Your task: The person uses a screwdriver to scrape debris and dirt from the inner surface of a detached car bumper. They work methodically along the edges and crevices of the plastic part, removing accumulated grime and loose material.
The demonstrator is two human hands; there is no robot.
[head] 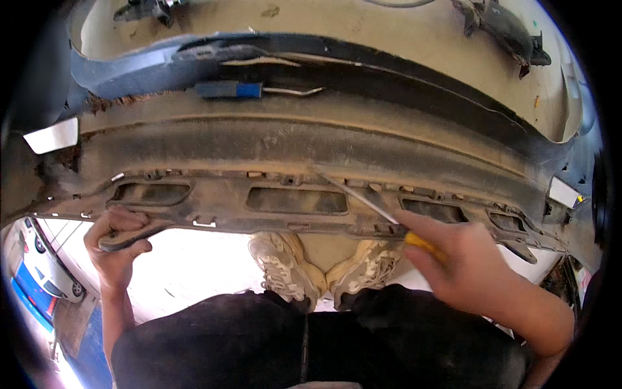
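A dusty plastic car bumper cover (291, 141) lies across the view in front of me, its inner side showing. My left hand (119, 233) grips a tab on the near edge of its slotted lower strip. In my right hand (457, 257) is a screwdriver (362, 198) with a yellow handle and a long metal shaft. The shaft points up and left, its tip close to the clip row above the middle slot; whether it touches cannot be told. A blue-handled hook tool (248, 90) rests inside the bumper cover, beyond both hands.
Two shoes (284, 265) stand just below the near edge. Dark broken plastic parts (505, 36) lie on the floor at the far right, another (146, 10) at the far left. White cars (48, 272) show at the lower left.
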